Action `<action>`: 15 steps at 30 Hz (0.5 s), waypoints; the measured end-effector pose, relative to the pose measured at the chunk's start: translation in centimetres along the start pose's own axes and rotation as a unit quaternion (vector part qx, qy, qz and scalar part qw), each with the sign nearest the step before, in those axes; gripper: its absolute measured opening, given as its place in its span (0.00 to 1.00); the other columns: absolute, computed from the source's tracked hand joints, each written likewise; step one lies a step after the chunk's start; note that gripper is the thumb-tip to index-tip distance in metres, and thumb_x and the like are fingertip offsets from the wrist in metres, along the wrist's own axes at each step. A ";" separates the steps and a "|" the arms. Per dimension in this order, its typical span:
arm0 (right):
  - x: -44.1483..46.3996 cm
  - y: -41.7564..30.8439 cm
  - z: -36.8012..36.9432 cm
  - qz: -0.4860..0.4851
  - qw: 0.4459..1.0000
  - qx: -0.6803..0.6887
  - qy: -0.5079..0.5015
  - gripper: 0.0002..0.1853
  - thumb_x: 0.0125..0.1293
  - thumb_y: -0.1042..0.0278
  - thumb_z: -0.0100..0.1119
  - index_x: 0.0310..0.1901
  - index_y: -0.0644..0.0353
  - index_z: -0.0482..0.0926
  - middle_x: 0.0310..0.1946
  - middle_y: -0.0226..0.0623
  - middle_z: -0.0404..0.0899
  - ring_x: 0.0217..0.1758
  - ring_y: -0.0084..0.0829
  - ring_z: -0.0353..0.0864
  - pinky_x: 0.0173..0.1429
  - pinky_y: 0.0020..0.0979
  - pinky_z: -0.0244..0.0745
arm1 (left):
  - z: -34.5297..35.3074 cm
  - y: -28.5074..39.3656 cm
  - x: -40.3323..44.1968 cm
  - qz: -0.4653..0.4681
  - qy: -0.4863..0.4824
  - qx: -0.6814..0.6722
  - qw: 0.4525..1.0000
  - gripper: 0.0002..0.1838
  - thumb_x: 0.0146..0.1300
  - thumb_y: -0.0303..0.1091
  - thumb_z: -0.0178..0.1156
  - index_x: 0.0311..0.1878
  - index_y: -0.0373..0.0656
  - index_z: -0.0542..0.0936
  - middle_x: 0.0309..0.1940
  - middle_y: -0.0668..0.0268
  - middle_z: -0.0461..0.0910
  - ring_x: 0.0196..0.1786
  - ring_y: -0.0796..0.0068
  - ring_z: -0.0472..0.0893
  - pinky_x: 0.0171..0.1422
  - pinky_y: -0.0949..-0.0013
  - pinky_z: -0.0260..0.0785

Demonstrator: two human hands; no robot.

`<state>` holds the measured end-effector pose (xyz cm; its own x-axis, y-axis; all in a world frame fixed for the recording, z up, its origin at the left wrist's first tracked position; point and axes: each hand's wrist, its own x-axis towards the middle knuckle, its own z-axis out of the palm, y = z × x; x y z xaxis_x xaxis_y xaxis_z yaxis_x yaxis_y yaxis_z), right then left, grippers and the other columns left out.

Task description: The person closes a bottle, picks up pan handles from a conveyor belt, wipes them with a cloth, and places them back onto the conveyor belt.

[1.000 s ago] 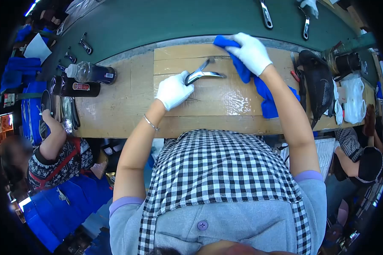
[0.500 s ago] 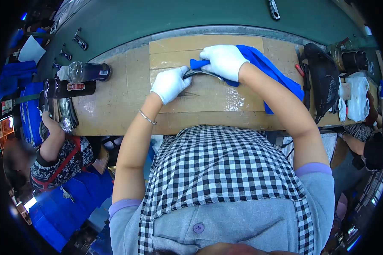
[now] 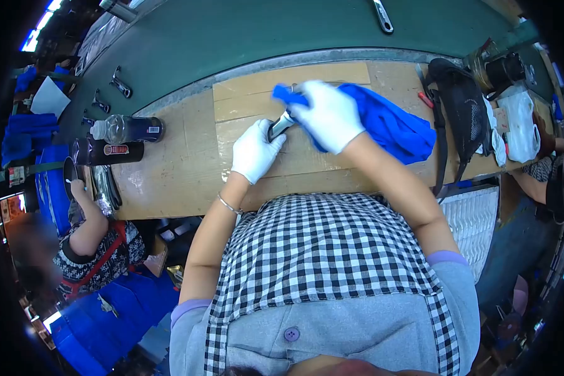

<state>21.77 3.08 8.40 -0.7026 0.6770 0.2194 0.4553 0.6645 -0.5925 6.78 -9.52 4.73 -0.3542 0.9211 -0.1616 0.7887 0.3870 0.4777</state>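
My left hand (image 3: 257,151), in a white glove, is closed round the dark end of a wrench-like metal tool (image 3: 282,124). The tool is shiny and tilted up to the right; its far end is hidden by my right hand and the cloth. My right hand (image 3: 331,116), also white-gloved and slightly smeared by motion, grips a blue cloth (image 3: 391,122) against the tool. A bunched corner of the cloth sticks out left of my fingers, and the rest drapes to the right over the cardboard (image 3: 319,163).
Several similar metal tools (image 3: 120,81) lie on the green surface (image 3: 250,31) beyond. At left stand a clear bottle (image 3: 128,129) and a dark bottle (image 3: 109,151). A black bag (image 3: 460,109) and plastic bag (image 3: 519,125) sit right. Another person's hand (image 3: 78,188) is at far left.
The tool has turned from nearly level to steeply tilted. My right hand has moved down and left with the cloth; my left hand has shifted slightly right and down. The camera view has shifted.
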 end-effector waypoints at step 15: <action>-0.1 2.0 3.5 -0.023 1.000 -0.015 0.008 0.13 0.63 0.54 0.60 0.32 0.55 0.77 0.31 0.41 0.81 0.37 0.46 0.82 0.40 0.46 0.76 | 0.5 -0.1 0.5 -0.036 -0.032 -0.029 0.998 0.19 0.64 0.50 0.63 0.42 0.42 0.79 0.34 0.54 0.83 0.39 0.53 0.82 0.45 0.58 0.73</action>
<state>20.84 3.19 4.51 -0.7137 0.6511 0.2583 0.4394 0.7033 -0.5588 6.75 -9.09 4.18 -0.3752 0.8922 -0.2512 0.7315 0.4515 0.5110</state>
